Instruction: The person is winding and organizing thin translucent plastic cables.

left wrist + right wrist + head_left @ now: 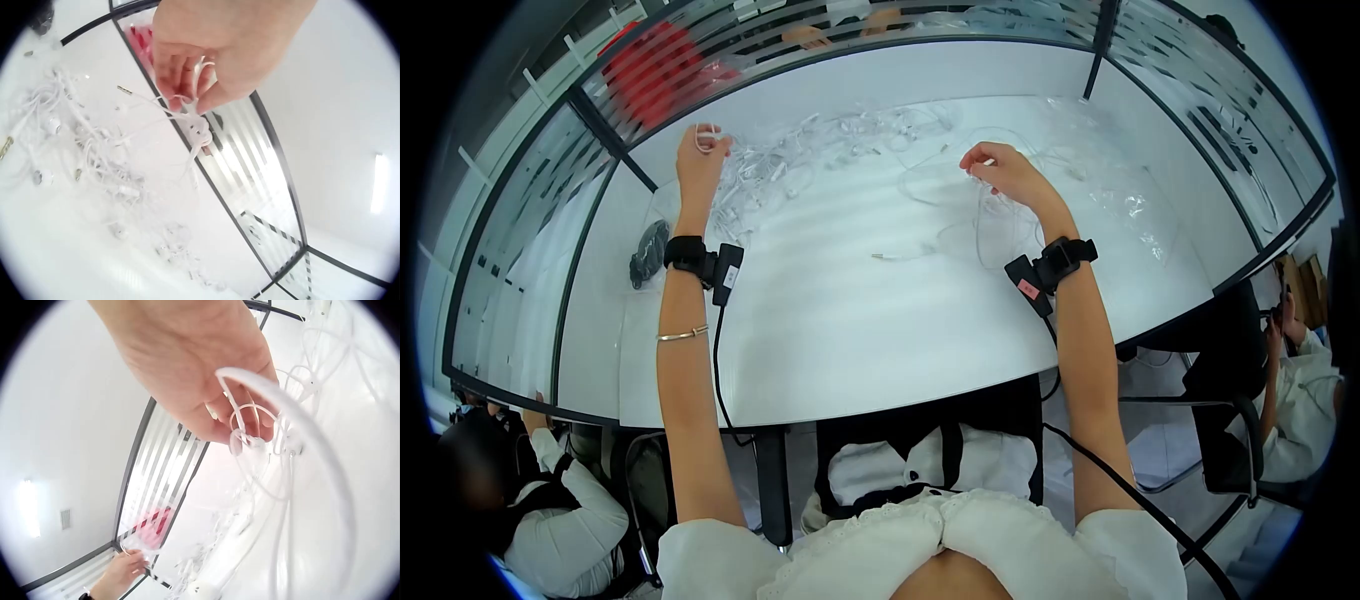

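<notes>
Pinching cords [200, 134], left hand [703, 152] and right hand [1003, 170] hover.

Arms outstretched, left hand [702, 160] pinching, right hand [1002, 170] fingers [247, 394] curled

White table [850, 330], striped glass partitions [530, 200]

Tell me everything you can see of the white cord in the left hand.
The white cord is thin, glossy earphone wire, plastic by its look. The left hand pinches it between thumb and curled fingers, raised above the table. A small loop shows above the fingers; below them it bunches into a knot, and strands trail down toward the pile of earphones. Whether it joins that pile cannot be told.
</notes>
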`<state>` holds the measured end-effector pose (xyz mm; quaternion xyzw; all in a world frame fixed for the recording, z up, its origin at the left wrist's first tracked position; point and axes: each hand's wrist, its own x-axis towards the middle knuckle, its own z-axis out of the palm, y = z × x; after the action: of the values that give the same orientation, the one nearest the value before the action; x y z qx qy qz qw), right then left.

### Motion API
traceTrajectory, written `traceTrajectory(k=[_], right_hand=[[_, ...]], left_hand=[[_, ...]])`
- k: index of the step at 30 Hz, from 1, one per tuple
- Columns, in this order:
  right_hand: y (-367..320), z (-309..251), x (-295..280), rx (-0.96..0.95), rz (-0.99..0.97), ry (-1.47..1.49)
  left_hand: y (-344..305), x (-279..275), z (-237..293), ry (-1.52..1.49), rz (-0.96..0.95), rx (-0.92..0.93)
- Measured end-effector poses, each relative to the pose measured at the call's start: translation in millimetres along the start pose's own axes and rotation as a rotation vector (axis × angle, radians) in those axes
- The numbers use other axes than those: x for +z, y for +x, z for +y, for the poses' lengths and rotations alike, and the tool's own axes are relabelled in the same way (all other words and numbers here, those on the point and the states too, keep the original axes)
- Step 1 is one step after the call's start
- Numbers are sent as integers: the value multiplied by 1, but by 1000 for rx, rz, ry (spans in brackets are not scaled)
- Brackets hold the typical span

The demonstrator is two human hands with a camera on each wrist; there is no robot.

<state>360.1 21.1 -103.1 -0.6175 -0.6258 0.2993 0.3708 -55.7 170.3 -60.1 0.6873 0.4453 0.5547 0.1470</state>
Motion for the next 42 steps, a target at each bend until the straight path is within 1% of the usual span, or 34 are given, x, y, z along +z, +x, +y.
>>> traceTrajectory(k=[1, 2, 3, 5, 6, 9, 12, 13, 14, 15, 16, 18, 20, 21, 22, 23, 24, 25, 27, 28, 29, 30, 32, 33, 34, 35, 36, 37, 38, 39, 41, 42], right_hand=[[-1, 1, 3, -46, 22, -31], [0, 3, 6, -93, 47, -61], [0, 5, 9, -141, 73, -91], [0, 7, 10, -155, 113, -94], [0, 8, 11, -161, 132, -95], [-3, -2, 10, -143, 107, -75], [0, -3, 13, -124, -48, -12], [-1, -6, 15, -133, -91, -2], [-1, -10, 17, -143, -133, 8], [-3, -16, 19, -152, -176, 18], [-7, -23, 21, -151, -212, -24], [-12, -32, 21, -153, -352, -39], [-19, -47, 20, -180, -510, -35], [-24, -54, 20, -201, -587, -8], [-28, -60, 21, -221, -664, 18], [-33, -66, 20, -241, -741, 43], [-38, -72, 20, -298, -786, 27], [-40, -74, 21, -317, -806, 13], [-42, -77, 21, -355, -845, -11], [-44, -83, 18, -387, -801, -32], [-38, -78, 20, -331, -776, 126], [-34, -74, 19, -353, -651, 175], [-25, -65, 21, -373, -412, 270], [-22, -59, 23, -332, -348, 232], [-20, -57, 25, -292, -285, 194], [-19, -55, 26, -251, -222, 156], [-20, -53, 29, -243, -228, 98], [-25, -56, 31, -239, -278, 59], [-30, -62, 33, -235, -327, 19], [-33, -66, 36, -230, -377, -20], [-34, -64, 42, -260, -380, -156], [-31, -57, 46, -279, -369, -207]], left_hand=[[1, 3, -26, 24, -3, -45], [4, 1, -50, 57, -53, -262], [0, 4, -64, 127, -35, -271], [-12, 9, -89, 268, 0, -291], [-9, 9, -104, 294, -17, -318], [-10, 10, -80, 453, 26, -204], [13, -8, -73, 222, 19, -90], [7, -17, -40, 158, -25, -74], [-6, -27, 17, 94, -68, -57], [-15, -30, 50, 29, -110, -41], [-15, -28, 56, 56, -154, 17], [-16, -23, 63, 108, -240, 136], [-40, -1, 74, 1, -533, 108], [-65, 9, 105, 91, -642, 83], [-83, 20, 118, 142, -732, 80], [-94, 29, 121, 105, -834, 191], [-101, 38, 115, 177, -902, 296], [-110, 44, 118, 124, -962, 255], [-121, 51, 119, 148, -1073, 224], [-120, 53, 117, 99, -1069, 129], [-119, 55, 114, 52, -1063, 35], [-118, 56, 112, 5, -1057, -59], [-114, 49, 122, -104, -926, -242], [-112, 45, 130, -157, -857, -331], [-111, 42, 136, -175, -818, -369], [-109, 37, 142, -193, -825, -410], [-107, 31, 146, -213, -831, -450], [-105, 26, 147, -234, -837, -491], [-106, 25, 142, -287, -788, -413], [-105, 23, 140, -319, -751, -394], [-105, 20, 139, -383, -677, -356], [-107, 17, 143, -414, -692, -375]])
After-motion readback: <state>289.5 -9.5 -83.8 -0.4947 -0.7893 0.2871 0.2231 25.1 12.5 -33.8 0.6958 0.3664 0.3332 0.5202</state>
